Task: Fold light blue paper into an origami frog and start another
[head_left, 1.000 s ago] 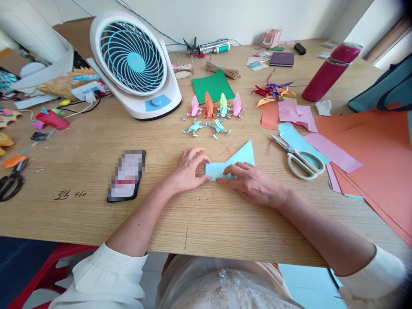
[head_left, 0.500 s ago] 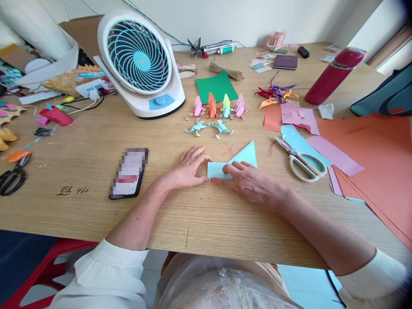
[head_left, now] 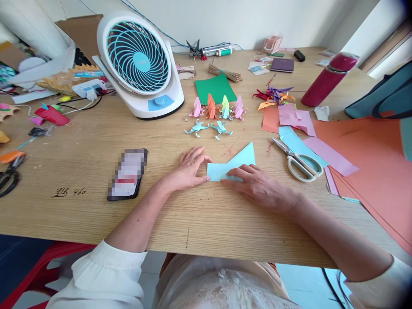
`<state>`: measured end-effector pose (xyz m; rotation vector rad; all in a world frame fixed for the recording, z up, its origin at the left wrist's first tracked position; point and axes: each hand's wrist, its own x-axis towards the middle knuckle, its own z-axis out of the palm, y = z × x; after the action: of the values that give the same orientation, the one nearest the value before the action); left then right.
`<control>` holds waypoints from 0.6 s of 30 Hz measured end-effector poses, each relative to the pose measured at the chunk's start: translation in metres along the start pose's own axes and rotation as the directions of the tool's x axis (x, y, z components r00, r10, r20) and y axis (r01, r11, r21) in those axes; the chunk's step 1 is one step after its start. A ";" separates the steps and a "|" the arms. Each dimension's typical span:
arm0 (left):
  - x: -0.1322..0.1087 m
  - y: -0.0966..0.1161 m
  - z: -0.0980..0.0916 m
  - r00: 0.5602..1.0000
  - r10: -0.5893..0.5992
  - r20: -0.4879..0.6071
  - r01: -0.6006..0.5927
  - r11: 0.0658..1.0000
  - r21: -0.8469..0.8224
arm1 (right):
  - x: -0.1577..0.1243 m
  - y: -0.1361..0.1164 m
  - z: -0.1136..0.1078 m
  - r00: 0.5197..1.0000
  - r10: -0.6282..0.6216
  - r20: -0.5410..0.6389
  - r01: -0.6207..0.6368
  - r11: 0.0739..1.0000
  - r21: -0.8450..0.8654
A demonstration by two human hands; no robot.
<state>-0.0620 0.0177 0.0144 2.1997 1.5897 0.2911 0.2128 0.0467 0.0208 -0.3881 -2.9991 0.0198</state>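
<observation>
A light blue sheet of paper lies folded on the table, with a strip at the left and a triangular point rising at the right. My left hand holds the left end, thumb at the lower corner and forefinger at the upper one; its other fingers reach outward. Across the lower right of the paper, my right hand presses with its fingers bent and thumb along the bottom edge, hiding part of it. Beyond the hands sit two blue origami frogs and several upright pink, orange and green folded figures.
White-handled scissors lie right of my hands, beside paper strips and large orange sheets. A phone is at left. Farther back are a fan, a green sheet and a red flask.
My right hand has slid rightward and slightly down along the paper, baring more of the strip. My left hand keeps its place at the left end.
</observation>
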 end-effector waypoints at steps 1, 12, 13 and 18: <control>0.000 0.000 0.000 1.000 -0.004 0.005 0.004 1.000 0.001 | -0.006 0.001 0.000 1.000 0.005 0.008 -0.005 1.000 0.002; -0.001 0.001 -0.002 1.000 -0.006 0.000 0.006 1.000 -0.019 | -0.073 0.012 -0.009 0.988 0.155 0.007 -0.155 0.985 0.079; -0.001 0.001 -0.002 1.000 -0.001 0.000 0.001 1.000 -0.020 | -0.078 0.013 -0.010 0.985 0.171 0.012 -0.172 0.980 0.096; 0.000 0.000 -0.001 1.000 -0.004 0.006 0.004 1.000 -0.003 | -0.098 0.020 -0.013 0.981 0.194 0.004 -0.193 0.975 0.107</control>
<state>-0.0627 0.0182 0.0155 2.1926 1.5897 0.2848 0.3138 0.0411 0.0220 -0.6649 -2.9249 0.1952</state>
